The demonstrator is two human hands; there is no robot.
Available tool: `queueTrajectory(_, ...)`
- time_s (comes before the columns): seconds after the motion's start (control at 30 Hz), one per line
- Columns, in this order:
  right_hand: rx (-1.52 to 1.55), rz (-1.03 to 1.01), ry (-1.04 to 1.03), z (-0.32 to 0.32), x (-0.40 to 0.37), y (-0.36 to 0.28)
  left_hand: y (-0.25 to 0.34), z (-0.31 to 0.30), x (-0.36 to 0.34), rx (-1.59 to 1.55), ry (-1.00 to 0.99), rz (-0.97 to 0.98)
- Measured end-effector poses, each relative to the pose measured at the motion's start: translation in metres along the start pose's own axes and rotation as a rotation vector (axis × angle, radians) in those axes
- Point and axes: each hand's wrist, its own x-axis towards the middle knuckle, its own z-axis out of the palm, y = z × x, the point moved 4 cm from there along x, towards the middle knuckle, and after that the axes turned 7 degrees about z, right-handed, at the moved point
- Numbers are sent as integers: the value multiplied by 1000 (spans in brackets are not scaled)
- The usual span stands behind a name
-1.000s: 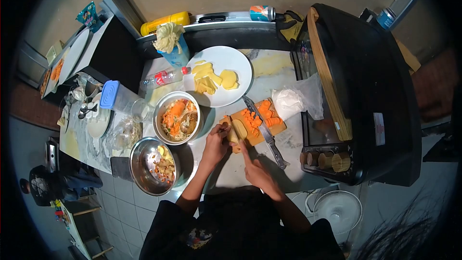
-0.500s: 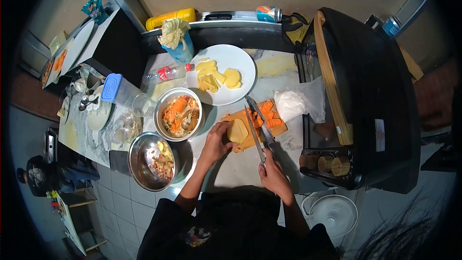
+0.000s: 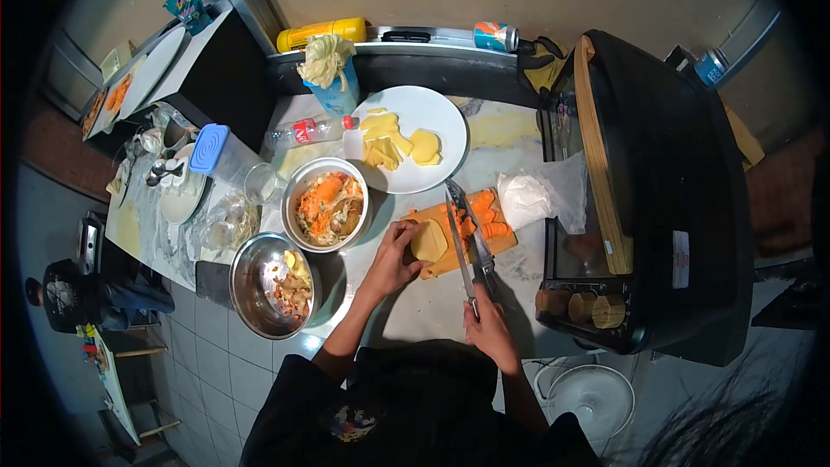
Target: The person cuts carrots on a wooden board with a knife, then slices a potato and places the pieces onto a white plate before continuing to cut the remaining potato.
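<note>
- Left hand point(image 3: 393, 252): fingers point(image 3: 410, 230) curled and pressed on a yellow potato piece point(image 3: 429, 240), which is pinned to the near left end of the cutting board point(image 3: 441, 266).
- Right hand point(image 3: 490, 329): fingers closed around the handle of a knife point(image 3: 459, 246). The blade is laid lengthwise over the board, just beside the potato piece on its right.
- Second knife point(image 3: 481, 244): lying loose on the board, close alongside the held blade and between it and the carrot pieces.
- Carrot pieces point(image 3: 484, 214): heaped at the far right end of the board.
- Plastic bag point(image 3: 534, 195): white contents, set just right of the board, against the black oven point(image 3: 666, 190).
- White plate point(image 3: 437, 112): beyond the board, loaded with yellow slices point(image 3: 393, 140).
- Steel bowl point(image 3: 294, 186): left of the board, filled with orange and pale peelings. It is near the left wrist.
- Second steel bowl point(image 3: 251, 281): nearer the body, left of the forearm, holding scraps.
- Plastic bottle point(image 3: 304, 131), glass point(image 3: 259, 183) and blue-lidded container point(image 3: 212, 149): grouped further left.
- Yellow bottle point(image 3: 320, 33) and can point(image 3: 494, 35): lying on the back ledge.
</note>
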Motion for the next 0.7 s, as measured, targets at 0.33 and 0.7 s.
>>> queueTrajectory(0.33,-156,85,48,2,-2,-23,-3,1,-3,-41,66,-64)
queueTrajectory(0.7,-168,128,-6,25,-1,-10,-6,2,0,-49,62,-44)
